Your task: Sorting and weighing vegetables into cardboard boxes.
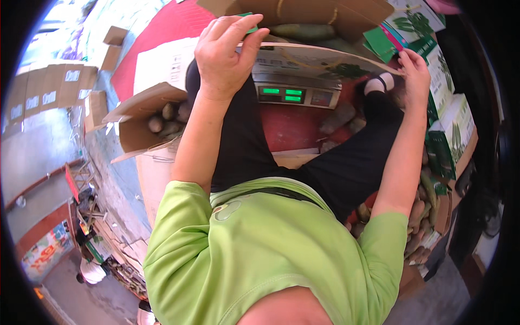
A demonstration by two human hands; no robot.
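An open cardboard box (303, 58) with a printed near flap rests on a digital scale (295, 96) with lit green displays. Long green vegetables (303, 31) lie inside it. At the box's near left corner, my left hand (225, 57) is closed with a small green piece (250, 28) between thumb and fingers; its exact kind is unclear. My right hand (416, 76) pinches the right end of the near flap. Just beyond its fingers are green card-like pieces (381, 44) and a pink strip (394, 39). Both forearms reach forward over my spread knees.
Brown tubers fill an open carton (130, 127) at left. Printed green-and-white cartons (455, 132) stack at right, above loose elongated vegetables (420, 216). Under the scale spreads a red surface (287, 127). My sandalled foot (379, 84) is beside it. More brown cartons (49, 92) stand far left.
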